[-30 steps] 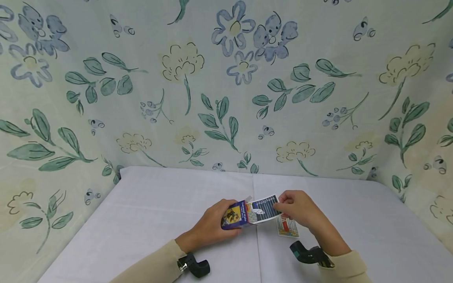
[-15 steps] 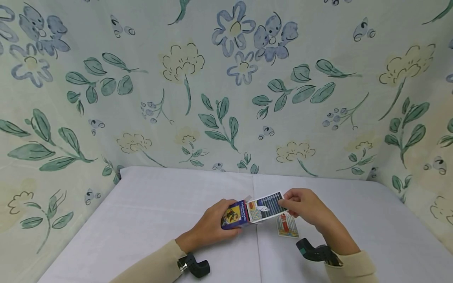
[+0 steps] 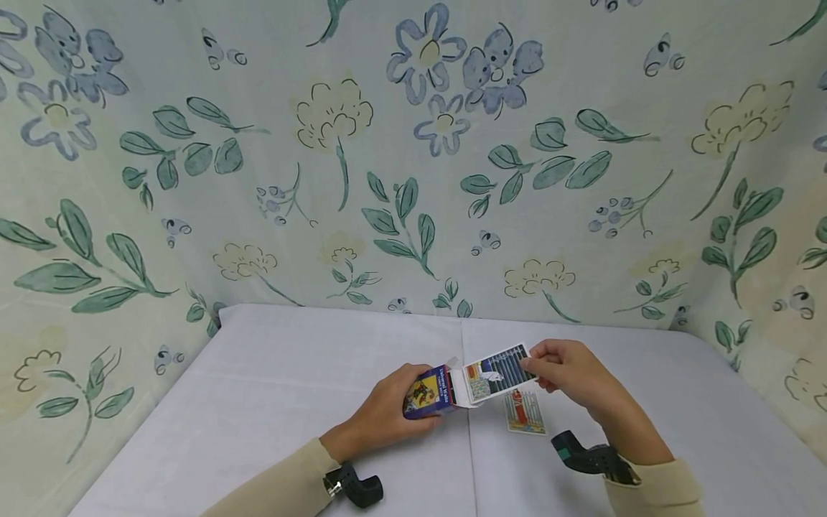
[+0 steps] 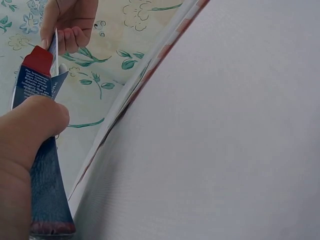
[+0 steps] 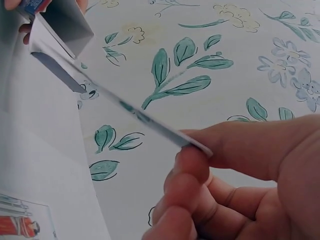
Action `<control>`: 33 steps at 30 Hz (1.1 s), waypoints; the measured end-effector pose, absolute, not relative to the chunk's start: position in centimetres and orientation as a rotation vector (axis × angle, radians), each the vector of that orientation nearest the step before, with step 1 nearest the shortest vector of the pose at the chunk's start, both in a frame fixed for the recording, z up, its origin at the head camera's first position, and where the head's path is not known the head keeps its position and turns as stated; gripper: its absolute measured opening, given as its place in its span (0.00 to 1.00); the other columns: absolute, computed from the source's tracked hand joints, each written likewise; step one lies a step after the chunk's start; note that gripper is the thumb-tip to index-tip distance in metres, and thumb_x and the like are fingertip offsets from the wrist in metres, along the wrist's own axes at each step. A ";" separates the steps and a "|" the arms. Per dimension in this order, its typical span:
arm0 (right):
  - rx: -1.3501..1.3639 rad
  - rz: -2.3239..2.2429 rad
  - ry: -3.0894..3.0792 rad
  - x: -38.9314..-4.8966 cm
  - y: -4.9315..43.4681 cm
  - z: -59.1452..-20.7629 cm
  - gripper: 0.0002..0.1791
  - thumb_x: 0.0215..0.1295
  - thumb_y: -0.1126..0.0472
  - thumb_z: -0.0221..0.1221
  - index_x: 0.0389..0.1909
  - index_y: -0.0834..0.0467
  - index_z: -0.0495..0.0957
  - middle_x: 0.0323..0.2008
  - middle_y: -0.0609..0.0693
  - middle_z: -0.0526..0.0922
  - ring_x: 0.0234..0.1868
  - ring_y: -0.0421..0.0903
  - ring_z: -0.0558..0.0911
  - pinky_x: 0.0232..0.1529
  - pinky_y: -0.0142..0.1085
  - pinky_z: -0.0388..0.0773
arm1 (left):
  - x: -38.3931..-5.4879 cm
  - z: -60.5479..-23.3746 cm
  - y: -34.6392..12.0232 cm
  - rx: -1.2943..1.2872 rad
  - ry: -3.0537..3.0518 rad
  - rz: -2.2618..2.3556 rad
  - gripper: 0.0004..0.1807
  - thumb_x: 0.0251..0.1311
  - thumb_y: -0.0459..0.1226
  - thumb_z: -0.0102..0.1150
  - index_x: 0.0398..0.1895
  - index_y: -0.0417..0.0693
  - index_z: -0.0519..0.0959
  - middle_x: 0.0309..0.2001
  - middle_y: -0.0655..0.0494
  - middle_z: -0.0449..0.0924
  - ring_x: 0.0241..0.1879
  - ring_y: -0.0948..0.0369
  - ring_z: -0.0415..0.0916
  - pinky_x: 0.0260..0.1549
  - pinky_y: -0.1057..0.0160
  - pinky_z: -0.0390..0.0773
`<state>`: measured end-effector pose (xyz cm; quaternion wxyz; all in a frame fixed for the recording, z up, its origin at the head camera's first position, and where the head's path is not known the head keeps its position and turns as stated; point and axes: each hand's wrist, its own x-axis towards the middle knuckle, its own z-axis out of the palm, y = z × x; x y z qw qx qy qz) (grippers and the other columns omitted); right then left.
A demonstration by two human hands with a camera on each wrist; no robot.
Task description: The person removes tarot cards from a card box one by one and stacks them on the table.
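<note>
My left hand [image 3: 390, 406] grips a blue and yellow tarot card box [image 3: 428, 393], its open end facing right with white flaps spread. In the left wrist view the thumb lies across the blue side of the box [image 4: 47, 180], below a red flap. My right hand [image 3: 568, 373] pinches a tarot card [image 3: 500, 373] by its right end between thumb and fingers. The card's left end is right at the box's mouth. The right wrist view shows this card [image 5: 145, 120] edge-on and the box's hollow inside [image 5: 65, 25]. A second card [image 3: 525, 412] lies face up on the table below the held one.
A white cloth with a centre crease covers the table [image 3: 310, 366]. Floral fabric [image 3: 413, 179] hangs behind and along both sides. Black wrist-worn cameras sit on the left wrist [image 3: 355, 487] and the right wrist [image 3: 591, 457].
My right hand has moved right and slightly up, drawing the card out of the box until its full face shows. The left hand, the box and the card on the table have stayed put.
</note>
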<state>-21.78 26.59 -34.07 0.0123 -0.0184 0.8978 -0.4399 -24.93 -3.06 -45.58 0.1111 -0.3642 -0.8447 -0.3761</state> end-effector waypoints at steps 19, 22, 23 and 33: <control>-0.110 -1.433 2.746 -21.8 27.8 -33.6 0.16 0.68 0.56 0.57 0.43 0.68 0.73 0.31 0.55 0.82 0.30 0.49 0.78 0.34 0.36 0.79 | -24.9 -45.5 -3.1 -1.093 -2.461 -1.132 0.40 0.51 0.51 0.70 0.66 0.56 0.62 0.54 0.63 0.71 0.46 0.68 0.70 0.44 0.67 0.74; -0.099 -1.456 2.726 -21.8 28.0 -33.6 0.17 0.69 0.56 0.56 0.43 0.68 0.71 0.32 0.55 0.83 0.30 0.49 0.79 0.35 0.37 0.80 | -24.9 -45.5 -3.2 -1.095 -2.458 -1.133 0.40 0.52 0.52 0.69 0.66 0.57 0.62 0.54 0.63 0.71 0.46 0.68 0.70 0.44 0.67 0.74; -0.088 -1.463 2.719 -21.8 28.0 -33.6 0.16 0.69 0.56 0.56 0.43 0.67 0.71 0.32 0.55 0.83 0.30 0.49 0.79 0.35 0.37 0.80 | -24.9 -45.5 -3.2 -1.096 -2.458 -1.133 0.40 0.52 0.52 0.69 0.66 0.57 0.62 0.54 0.63 0.71 0.47 0.68 0.70 0.44 0.67 0.74; -0.024 -1.568 2.622 -21.9 28.4 -33.3 0.14 0.71 0.59 0.54 0.45 0.67 0.65 0.39 0.61 0.83 0.30 0.50 0.85 0.34 0.36 0.81 | -24.9 -45.5 -3.2 -1.097 -2.457 -1.140 0.39 0.52 0.53 0.68 0.66 0.57 0.62 0.54 0.63 0.72 0.46 0.68 0.70 0.44 0.67 0.75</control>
